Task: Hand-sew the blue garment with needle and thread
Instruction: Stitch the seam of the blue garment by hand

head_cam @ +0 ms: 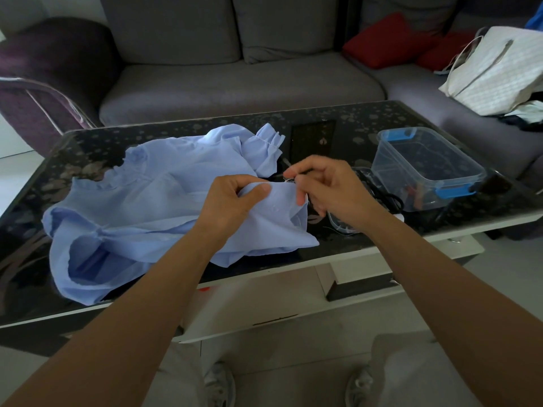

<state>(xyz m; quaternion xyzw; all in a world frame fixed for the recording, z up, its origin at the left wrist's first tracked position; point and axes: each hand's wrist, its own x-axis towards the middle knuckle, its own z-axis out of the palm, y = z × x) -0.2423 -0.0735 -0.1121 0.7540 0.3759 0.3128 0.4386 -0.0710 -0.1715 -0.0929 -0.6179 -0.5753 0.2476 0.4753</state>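
Blue garment [141,207]: lies crumpled across the dark glass tabletop [97,142], its right edge lifted between the hands.
Left hand [232,201]: grips a fold of the garment, thumb pressed on top.
Right hand [329,186]: fingers curled, thumb and forefinger pinching white thread [286,180] at the raised edge; a needle is too small to make out.
Plastic box [458,168]: clear with blue clips, to the right, apart from the garment.
Scissors [388,198]: dark, just beside the box.
Sofa [235,83]: grey, behind the tabletop.
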